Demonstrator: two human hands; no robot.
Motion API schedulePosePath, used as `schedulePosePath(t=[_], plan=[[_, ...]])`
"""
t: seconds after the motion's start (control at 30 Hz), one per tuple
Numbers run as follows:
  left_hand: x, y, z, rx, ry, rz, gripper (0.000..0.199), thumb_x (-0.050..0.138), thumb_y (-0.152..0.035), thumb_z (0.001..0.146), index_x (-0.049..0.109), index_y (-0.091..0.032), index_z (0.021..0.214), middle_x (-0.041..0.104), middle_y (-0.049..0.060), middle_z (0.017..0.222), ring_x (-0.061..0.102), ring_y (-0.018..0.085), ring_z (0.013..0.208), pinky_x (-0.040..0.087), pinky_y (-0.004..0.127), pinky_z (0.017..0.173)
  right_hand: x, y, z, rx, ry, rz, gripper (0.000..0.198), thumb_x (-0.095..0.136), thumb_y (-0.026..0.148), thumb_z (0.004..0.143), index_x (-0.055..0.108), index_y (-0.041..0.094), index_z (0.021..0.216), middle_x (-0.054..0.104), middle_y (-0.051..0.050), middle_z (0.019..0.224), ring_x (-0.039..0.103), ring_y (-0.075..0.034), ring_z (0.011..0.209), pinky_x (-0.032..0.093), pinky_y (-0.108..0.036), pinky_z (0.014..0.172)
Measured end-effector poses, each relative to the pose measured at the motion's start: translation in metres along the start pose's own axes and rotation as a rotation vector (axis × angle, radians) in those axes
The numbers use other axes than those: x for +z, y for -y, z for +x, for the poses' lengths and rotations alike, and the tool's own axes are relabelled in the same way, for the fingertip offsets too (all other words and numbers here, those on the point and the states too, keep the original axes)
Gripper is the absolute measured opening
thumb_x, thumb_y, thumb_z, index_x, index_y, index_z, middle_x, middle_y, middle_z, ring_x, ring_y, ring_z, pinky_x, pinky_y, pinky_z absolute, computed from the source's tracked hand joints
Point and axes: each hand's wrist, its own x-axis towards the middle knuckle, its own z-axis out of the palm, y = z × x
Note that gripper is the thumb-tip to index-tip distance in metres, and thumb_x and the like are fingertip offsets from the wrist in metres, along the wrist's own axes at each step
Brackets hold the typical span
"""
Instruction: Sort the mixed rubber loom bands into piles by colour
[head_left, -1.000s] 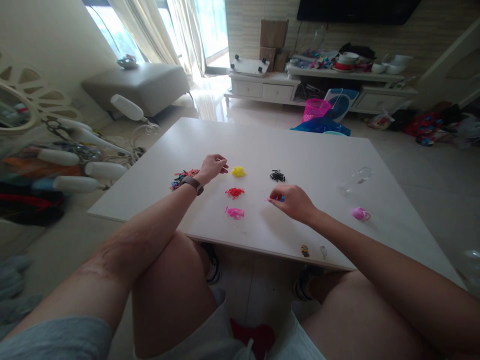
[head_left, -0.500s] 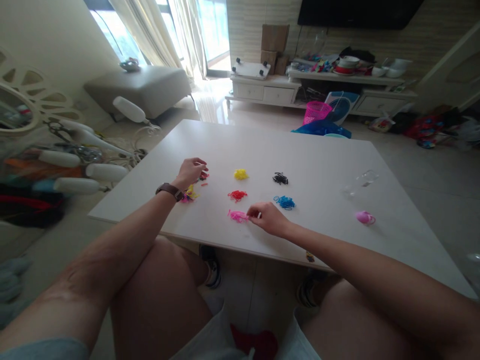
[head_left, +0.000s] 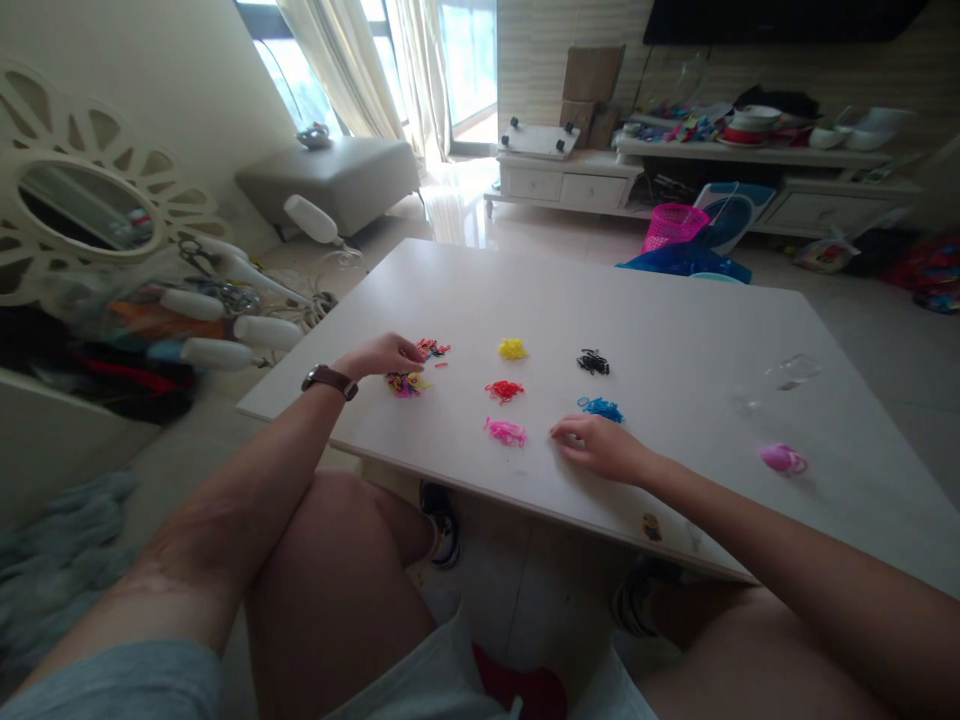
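Note:
Small piles of thin rubber bands lie on the white table (head_left: 660, 320). My left hand (head_left: 384, 356), a brown watch on its wrist, has its fingertips pinched at the edge of the orange-and-black pile (head_left: 434, 349); whatever they hold is hidden. Just below it is a mixed yellow-and-purple pile (head_left: 407, 385). My right hand (head_left: 596, 447) rests low over the table with loosely curled, parted fingers, nothing visible in them. It is between the pink pile (head_left: 505, 432) and the blue pile (head_left: 602, 408). Red (head_left: 505, 391), yellow (head_left: 513, 348) and black (head_left: 593, 362) piles sit farther back.
To the right are a pink-purple egg-shaped object (head_left: 783, 459) and a clear plastic container (head_left: 793, 372). A small cartoon sticker (head_left: 652, 527) is by the near edge. A lamp with white shades (head_left: 311, 219) stands left of the table; a pink basket (head_left: 674, 227) is beyond it.
My right hand has moved right, away from the pink pile. My left hand has come down and left beside the orange-and-black pile, uncovering more of it. The view has turned slightly left.

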Motion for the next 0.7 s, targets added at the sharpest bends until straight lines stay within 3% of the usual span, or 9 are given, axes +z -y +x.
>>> schedulePosePath(t=[0.1,0.2,0.37,0.7], plan=[[-0.002,0.005,-0.003,0.030,0.171,0.062,0.026,0.089,-0.028,0.043,0.079,-0.022,0.066,0.072,0.001,0.064,0.061,0.016,0.058,0.042,0.021,0.050,-0.005,-0.005,-0.001,-0.053,0.080,-0.029,0.019,0.060,0.020,0.086,0.075,0.023,0.099,0.076,-0.007,0.105,0.069,-0.022,0.093,0.049,-0.030,0.083],[-0.003,0.007,-0.003,0.025,0.240,0.145,0.020,0.084,-0.030,0.048,0.079,-0.022,0.066,0.069,0.000,0.060,0.058,0.014,0.055,0.040,0.021,0.050,-0.008,-0.002,0.003,-0.067,0.111,-0.100,0.018,0.059,0.022,0.088,0.075,0.023,0.096,0.076,-0.006,0.102,0.069,-0.021,0.092,0.047,-0.028,0.081],[-0.007,0.010,-0.003,0.036,0.188,0.233,0.020,0.074,-0.037,0.060,0.077,-0.019,0.069,0.067,0.000,0.060,0.055,0.014,0.056,0.039,0.022,0.052,-0.007,0.004,0.004,-0.061,0.106,-0.194,0.018,0.057,0.023,0.089,0.074,0.022,0.091,0.075,-0.005,0.100,0.068,-0.019,0.084,0.043,-0.027,0.073],[-0.005,0.004,-0.005,0.063,0.092,0.088,0.022,0.073,-0.039,0.066,0.074,-0.019,0.076,0.065,0.000,0.062,0.053,0.014,0.055,0.038,0.024,0.054,-0.006,0.000,0.003,-0.066,0.103,-0.181,0.018,0.056,0.024,0.090,0.074,0.023,0.092,0.075,-0.005,0.103,0.068,-0.019,0.086,0.042,-0.026,0.076]])
